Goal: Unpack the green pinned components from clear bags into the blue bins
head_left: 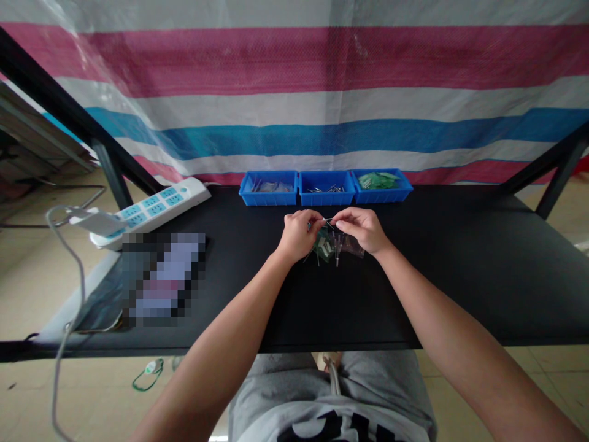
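Between my two hands, a thin silvery metal pin (pixel 327 219) is held level above the black table. Thumb and fingers of my left hand (pixel 300 233) are closed on its left end. My right hand (pixel 361 228) pinches the other end. Just below them lie a small green packet (pixel 324 247) with pale pieces showing and a clear plastic bag (pixel 353 247). Several loose metal pins (pixel 337 255) lie around and over these. The fine shape of the held pin is too small to make out.
Three blue bins line the back: clear bags in the left bin (pixel 270 199), metal pins in the middle bin (pixel 326 199), green packets in the right bin (pixel 383 196). A white power strip (pixel 151 212), a charger cable (pixel 83 276) and a blurred-out phone-like object (pixel 168 276) are on the left.
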The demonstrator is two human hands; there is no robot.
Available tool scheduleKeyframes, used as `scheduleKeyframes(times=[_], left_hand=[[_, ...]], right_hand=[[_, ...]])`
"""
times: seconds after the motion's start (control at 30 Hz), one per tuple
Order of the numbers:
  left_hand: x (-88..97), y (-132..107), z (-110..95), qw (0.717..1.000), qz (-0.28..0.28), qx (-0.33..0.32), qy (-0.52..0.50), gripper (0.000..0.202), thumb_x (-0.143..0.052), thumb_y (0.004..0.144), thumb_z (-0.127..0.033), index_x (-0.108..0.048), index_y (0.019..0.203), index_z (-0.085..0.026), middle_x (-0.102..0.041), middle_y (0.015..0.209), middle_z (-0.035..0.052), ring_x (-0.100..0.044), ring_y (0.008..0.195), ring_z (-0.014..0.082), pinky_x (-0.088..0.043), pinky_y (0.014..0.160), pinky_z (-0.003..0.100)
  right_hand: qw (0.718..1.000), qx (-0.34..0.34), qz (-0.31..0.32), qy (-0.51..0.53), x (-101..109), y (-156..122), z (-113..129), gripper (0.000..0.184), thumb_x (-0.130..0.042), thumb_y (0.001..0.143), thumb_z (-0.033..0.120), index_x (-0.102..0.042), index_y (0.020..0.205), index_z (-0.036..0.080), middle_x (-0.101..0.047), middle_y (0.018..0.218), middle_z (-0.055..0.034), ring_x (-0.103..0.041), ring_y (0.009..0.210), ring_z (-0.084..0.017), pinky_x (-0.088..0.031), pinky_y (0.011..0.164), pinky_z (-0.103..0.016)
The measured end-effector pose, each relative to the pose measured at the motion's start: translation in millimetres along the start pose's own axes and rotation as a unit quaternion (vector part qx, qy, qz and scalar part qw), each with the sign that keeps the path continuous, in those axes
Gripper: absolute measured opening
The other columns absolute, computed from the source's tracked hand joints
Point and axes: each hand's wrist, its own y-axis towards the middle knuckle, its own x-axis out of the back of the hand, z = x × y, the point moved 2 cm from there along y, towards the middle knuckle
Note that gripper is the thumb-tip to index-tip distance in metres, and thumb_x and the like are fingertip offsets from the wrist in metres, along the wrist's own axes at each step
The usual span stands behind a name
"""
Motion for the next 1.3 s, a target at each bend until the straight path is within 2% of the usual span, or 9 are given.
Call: scheduleKeyframes(times=[0.2, 0.33, 0.43, 0.73, 0.83, 0.9, 1.03, 1.13, 1.3], left_hand=[[-0.7, -1, 1, 0.999, -0.02, 0.031, 0.016, 0.021, -0.064, 0.084, -0.031, -0.062, 0.1, -0.018, -0.07, 0.094, 0.0068, -0.064, 0.092, 0.0214, -0.045, 0.086, 0.036], [-2.2, -2, 4, 0.997, -0.015, 0.068, 0.017, 0.036, -0.058, 0.087, -0.036, -0.053, 0.118, -0.018, -0.069, 0.102, 0.0085, -0.063, 0.098, 0.0239, -0.041, 0.092, 0.044], [-4.8, -3, 5, 0.997, 0.002, 0.078, 0.014, 0.041, -0.055, 0.089, -0.036, -0.047, 0.125, -0.018, -0.069, 0.104, 0.0084, -0.062, 0.102, 0.0246, -0.038, 0.095, 0.047], [-5.9, -3, 5, 0.997, 0.026, 0.073, 0.023, 0.042, -0.053, 0.089, -0.034, -0.045, 0.127, -0.019, -0.069, 0.105, 0.0093, -0.062, 0.103, 0.0259, -0.038, 0.095, 0.049], [-6.0, -2, 5, 0.997, 0.031, 0.069, 0.034, 0.037, -0.053, 0.089, -0.03, -0.049, 0.123, -0.018, -0.069, 0.106, 0.0097, -0.06, 0.107, 0.0272, -0.039, 0.095, 0.048], [-6.6, -2, 6, 0.996, 0.034, 0.066, 0.048, 0.031, -0.053, 0.088, -0.025, -0.053, 0.118, -0.019, -0.068, 0.106, 0.0097, -0.06, 0.109, 0.0276, -0.039, 0.094, 0.048], [-8.3, -2, 7, 0.995, 0.037, 0.059, 0.067, 0.026, -0.052, 0.086, -0.021, -0.058, 0.111, -0.019, -0.068, 0.107, 0.0099, -0.059, 0.109, 0.0279, -0.04, 0.093, 0.047], [-9.0, -1, 6, 0.995, 0.037, 0.058, 0.066, 0.025, -0.053, 0.086, -0.024, -0.058, 0.111, -0.019, -0.068, 0.106, 0.0096, -0.059, 0.107, 0.0277, -0.04, 0.093, 0.047], [-7.6, -1, 5, 0.995, 0.038, 0.069, 0.064, 0.026, -0.052, 0.087, -0.025, -0.058, 0.112, -0.019, -0.068, 0.107, 0.009, -0.06, 0.108, 0.0269, -0.039, 0.093, 0.047]], right_hand=[[0.992, 0.027, -0.057, -0.104, 3, 2, -4, 0.019, -0.063, 0.078, 0.033, -0.069, 0.087, 0.017, -0.072, 0.084, -0.0064, -0.06, 0.07, -0.018, -0.048, 0.063, -0.032], [0.945, 0.121, -0.121, -0.278, 12, 7, -6, 0.036, -0.059, 0.077, 0.024, -0.064, 0.112, 0.018, -0.068, 0.113, -0.0115, -0.057, 0.101, -0.027, -0.048, 0.086, -0.043], [0.909, 0.138, -0.114, -0.375, 16, 11, -12, 0.05, -0.059, 0.078, 0.026, -0.056, 0.127, 0.017, -0.061, 0.129, -0.0135, -0.048, 0.117, -0.033, -0.038, 0.101, -0.051], [0.875, 0.085, -0.063, -0.473, 14, 14, -28, 0.067, -0.061, 0.077, 0.032, -0.044, 0.141, 0.018, -0.04, 0.15, -0.0138, -0.042, 0.116, -0.039, -0.039, 0.093, -0.057], [0.876, 0.111, -0.099, -0.46, 15, 14, -24, 0.058, -0.06, 0.077, 0.028, -0.052, 0.133, 0.014, -0.047, 0.144, -0.0166, -0.045, 0.118, -0.037, -0.039, 0.095, -0.055], [0.88, 0.134, -0.118, -0.44, 16, 14, -20, 0.043, -0.058, 0.078, 0.024, -0.061, 0.12, 0.015, -0.059, 0.128, -0.0163, -0.05, 0.113, -0.034, -0.04, 0.096, -0.051], [0.904, 0.125, -0.059, -0.404, 10, 15, -18, 0.013, -0.057, 0.081, 0.022, -0.07, 0.083, 0.019, -0.069, 0.084, -0.0087, -0.06, 0.085, -0.025, -0.047, 0.081, -0.039], [0.918, 0.063, -0.021, -0.391, 5, 15, -21, 0.013, -0.061, 0.079, 0.026, -0.069, 0.07, 0.02, -0.068, 0.072, -0.0056, -0.06, 0.07, -0.02, -0.045, 0.069, -0.033], [0.92, 0.017, -0.027, -0.39, -1, 14, -20, 0.019, -0.061, 0.082, 0.031, -0.071, 0.07, 0.02, -0.069, 0.073, -0.0053, -0.061, 0.068, -0.018, -0.042, 0.064, -0.029]])
